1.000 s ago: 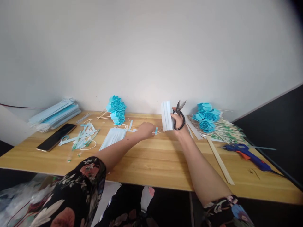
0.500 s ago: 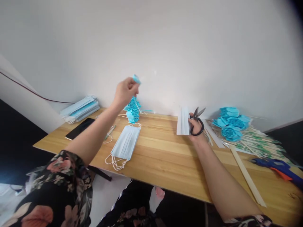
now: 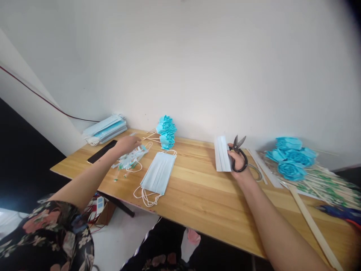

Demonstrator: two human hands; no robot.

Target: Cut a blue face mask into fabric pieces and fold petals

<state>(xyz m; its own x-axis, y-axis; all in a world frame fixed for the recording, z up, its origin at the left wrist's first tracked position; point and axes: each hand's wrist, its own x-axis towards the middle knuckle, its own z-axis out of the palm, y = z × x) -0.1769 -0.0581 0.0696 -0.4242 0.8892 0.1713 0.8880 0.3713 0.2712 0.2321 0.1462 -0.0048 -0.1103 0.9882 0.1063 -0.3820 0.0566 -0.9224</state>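
Observation:
My right hand (image 3: 237, 160) grips black scissors (image 3: 238, 153), blades up, together with a folded white mask piece (image 3: 222, 159) held upright on the wooden table (image 3: 203, 192). My left hand (image 3: 128, 144) reaches far left and rests over a pile of cut mask scraps and ear loops (image 3: 130, 161); its fingers look curled, and I cannot make out whether anything is in them. A stack of light blue face masks (image 3: 159, 173) lies between my arms, its ear loops hanging at the table's front edge.
Blue mask flowers on sticks (image 3: 167, 131) stand by the wall. More blue flowers (image 3: 291, 158) lie on green-wrapped sticks at right. A mask stack (image 3: 105, 128) and black phone (image 3: 102, 151) sit far left. A wooden strip (image 3: 314, 227) and blue glue gun (image 3: 340, 212) lie at right.
My left hand picked up a small blue scrap near the scissors, lifted it high, then came down left onto the scrap pile. My head turned left. The right hand stayed put.

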